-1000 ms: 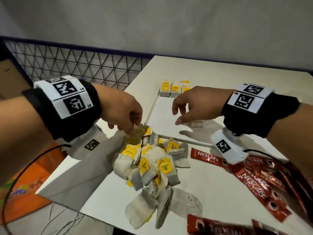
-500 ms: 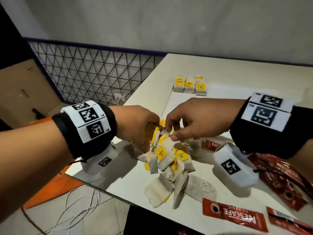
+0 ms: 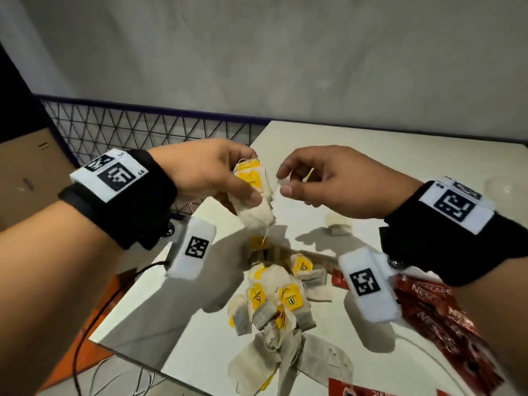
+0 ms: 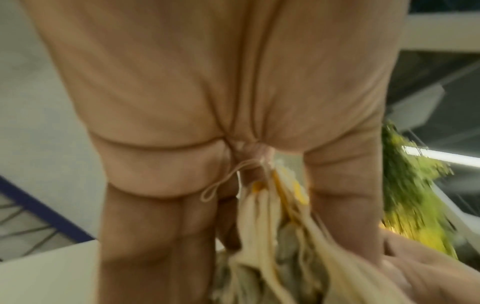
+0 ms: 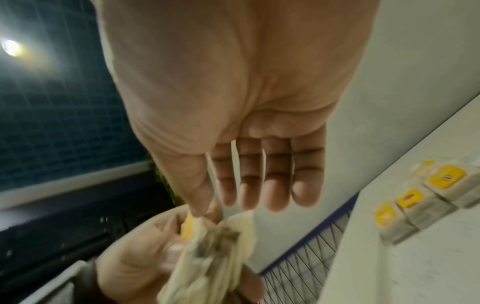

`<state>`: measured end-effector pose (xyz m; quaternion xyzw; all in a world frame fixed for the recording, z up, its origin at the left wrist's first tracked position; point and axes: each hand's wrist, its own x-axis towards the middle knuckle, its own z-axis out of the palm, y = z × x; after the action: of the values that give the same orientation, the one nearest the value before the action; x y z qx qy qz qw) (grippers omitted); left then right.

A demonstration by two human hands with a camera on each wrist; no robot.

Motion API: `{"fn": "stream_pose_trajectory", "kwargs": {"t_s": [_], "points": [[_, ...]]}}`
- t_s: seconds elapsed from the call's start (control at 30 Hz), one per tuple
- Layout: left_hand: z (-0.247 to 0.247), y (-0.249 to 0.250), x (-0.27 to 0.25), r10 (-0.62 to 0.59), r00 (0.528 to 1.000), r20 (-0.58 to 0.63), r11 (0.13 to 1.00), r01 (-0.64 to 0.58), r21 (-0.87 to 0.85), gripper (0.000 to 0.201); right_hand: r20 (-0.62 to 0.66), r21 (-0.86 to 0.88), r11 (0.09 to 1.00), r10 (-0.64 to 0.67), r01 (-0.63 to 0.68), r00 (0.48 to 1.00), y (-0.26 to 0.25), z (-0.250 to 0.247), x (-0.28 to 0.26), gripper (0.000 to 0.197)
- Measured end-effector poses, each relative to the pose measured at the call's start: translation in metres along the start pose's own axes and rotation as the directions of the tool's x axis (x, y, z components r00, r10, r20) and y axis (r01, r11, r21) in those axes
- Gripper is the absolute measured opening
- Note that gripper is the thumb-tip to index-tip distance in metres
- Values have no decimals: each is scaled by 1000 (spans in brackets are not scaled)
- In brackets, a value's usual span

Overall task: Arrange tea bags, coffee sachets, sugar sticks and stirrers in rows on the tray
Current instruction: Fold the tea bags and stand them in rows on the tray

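My left hand (image 3: 245, 184) is raised above the table and grips a small bunch of tea bags (image 3: 254, 201), beige with yellow tags. In the left wrist view the left hand (image 4: 259, 205) has its fingers curled round the bags (image 4: 275, 246). Thumb and forefinger of my right hand (image 3: 284, 181) pinch a white corner at the bunch's right edge; in the right wrist view the right hand (image 5: 205, 214) keeps its other fingers straight. A loose pile of tea bags (image 3: 274, 295) lies below on the table. Red coffee sachets (image 3: 437, 310) lie to the right. A row of tea bags (image 5: 415, 201) sits on the white tray (image 5: 446, 246).
The white table (image 3: 371, 144) ends at its left edge beside a black wire-mesh fence (image 3: 143, 132). A cardboard box (image 3: 25, 167) stands far left, and cables (image 3: 85, 324) trail over the floor. Another red sachet (image 3: 357, 391) lies at the near edge.
Both hands have risen from the pile. The left hand has lifted a bunch of tea bags, and the right hand now pinches its edge. The head view has tilted upward.
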<state>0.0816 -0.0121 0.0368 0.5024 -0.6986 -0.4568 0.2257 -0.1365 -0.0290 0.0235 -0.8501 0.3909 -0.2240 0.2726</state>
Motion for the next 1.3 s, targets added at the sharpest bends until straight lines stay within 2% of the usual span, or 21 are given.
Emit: {"fn": "stream_pose_trajectory", "kwargs": {"t_s": [0.1,0.2,0.3,0.43,0.57,0.7,0.77,0.93,1.07,1.3], "points": [[8,7,19,79,996,-45,966,-88,-244,30,-165,88,995,-38,53,986,-1,-6,2,15],[21,10,36,130,987,-89,912,-154,-380,25,-276,114,988,-72,107,959,0,-9,3,17],[31,8,51,174,978,-115,869,-207,-450,23,-312,37,992,-101,118,945,5,-11,4,26],[39,8,66,183,973,-138,783,-229,-579,14,-364,-25,997,-76,72,928,11,-14,8,31],[36,10,77,202,970,-137,699,-241,-674,26,-410,-87,996,-62,29,910,15,-18,12,33],[31,11,84,275,959,-67,628,-232,-743,45,-479,-108,994,-65,15,875,19,-19,15,33],[29,11,86,287,957,-41,601,-213,-770,43,-495,-101,995,-67,20,867,22,-18,16,32],[31,6,91,326,945,-24,606,-228,-762,31,-472,-111,994,-59,8,880,26,-14,19,41],[34,4,93,295,954,-53,602,-229,-765,26,-474,-140,990,-86,21,876,28,-11,21,41],[34,7,93,219,969,-112,605,-225,-764,30,-551,-132,990,-118,54,826,32,-2,24,29]]}}
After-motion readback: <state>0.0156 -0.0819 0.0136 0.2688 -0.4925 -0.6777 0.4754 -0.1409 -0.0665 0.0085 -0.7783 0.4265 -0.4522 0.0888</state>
